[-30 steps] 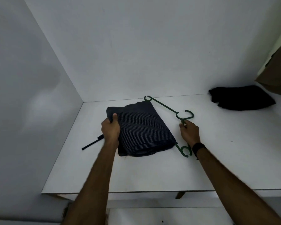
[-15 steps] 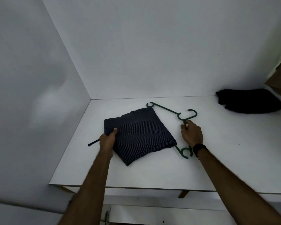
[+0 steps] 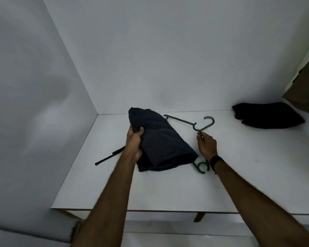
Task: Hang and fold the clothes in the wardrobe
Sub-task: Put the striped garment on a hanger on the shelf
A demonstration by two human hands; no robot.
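A folded dark blue striped garment [image 3: 162,141] lies on the white wardrobe shelf [image 3: 168,189], its far left corner lifted. My left hand [image 3: 135,141] grips that left edge, thumb on top. A green plastic hanger [image 3: 201,126] lies to the right of the garment, partly under it; one end hook shows near the front [image 3: 201,166]. My right hand [image 3: 206,145] pinches the hanger's stem just below its top hook. A black band sits on my right wrist.
A thin black rod [image 3: 109,155] lies on the shelf left of the garment. A crumpled black garment [image 3: 266,117] sits at the back right. A brown garment [image 3: 305,90] hangs at the right edge. White walls close in the left and back.
My left hand has moved up the garment's left edge and lifted it off the shelf, bunching the far corner. My right hand keeps its pinch on the hanger, which has shifted slightly.
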